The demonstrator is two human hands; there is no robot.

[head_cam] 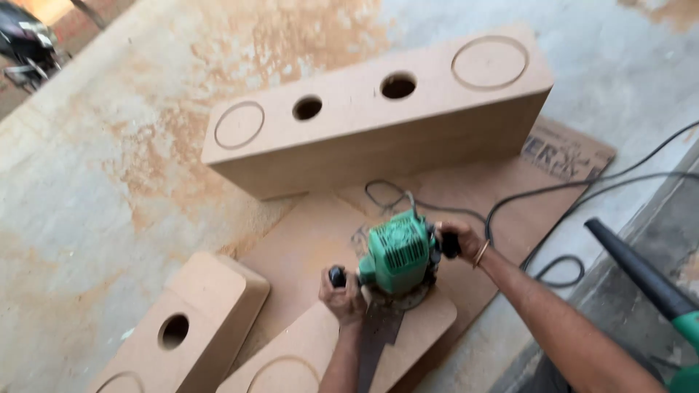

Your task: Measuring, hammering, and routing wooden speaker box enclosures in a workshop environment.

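The person's left hand (342, 297) is clamped on the near-left black knob of a green router (398, 253), and the right hand (460, 239) is closed on the far-right knob. The router stands upright on a rounded fibreboard panel (306, 349) lying on a flat board (313, 240). Beyond it stands a long box (378, 138) with 2 holes and 2 routed circles; a smaller box (196, 320) lies near left. Black cables (553, 193) trail right.

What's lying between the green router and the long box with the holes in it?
In the head view, between the green router and the long box lies a loop of black cord on the flat brown board, with some sawdust.
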